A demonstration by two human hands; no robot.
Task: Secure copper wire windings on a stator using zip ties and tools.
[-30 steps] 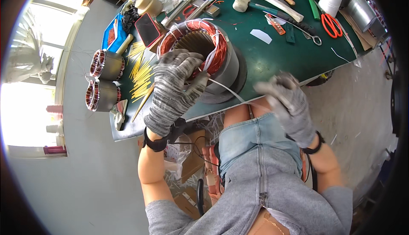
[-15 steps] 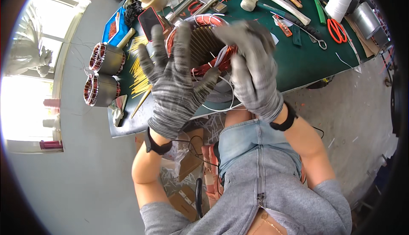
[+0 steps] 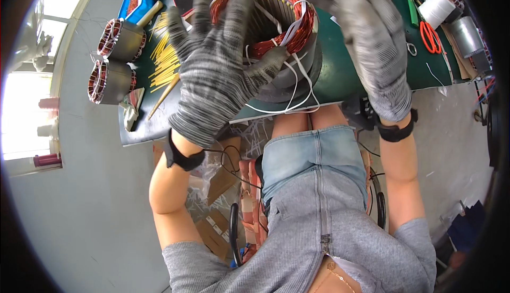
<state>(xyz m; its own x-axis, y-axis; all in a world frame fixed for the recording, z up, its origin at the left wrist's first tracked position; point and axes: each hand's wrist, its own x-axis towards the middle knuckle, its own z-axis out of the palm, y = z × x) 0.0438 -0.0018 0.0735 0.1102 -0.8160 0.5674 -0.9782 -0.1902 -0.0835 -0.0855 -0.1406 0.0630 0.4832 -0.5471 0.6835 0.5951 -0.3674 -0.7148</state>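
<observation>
A: Where's the stator rel. to hands?
B: Big grey motor stator with copper windings (image 3: pixel 276 32) stands on green desk (image 3: pixel 340 75), bore up, betw. both hands.
A: Hands?
B: Left hand (image 3: pixel 218 75) fingers spread, thumb touching white lacing cord (image 3: pixel 297 88). Right hand (image 3: pixel 366 38) flat, spread, holds nothing.

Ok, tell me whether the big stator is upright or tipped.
Upright: the stator stands on end on the table, its open bore and copper windings facing up.

A single head-worn fisheye view looks steeply down, close over the green workbench (image 3: pixel 340 80).
</observation>
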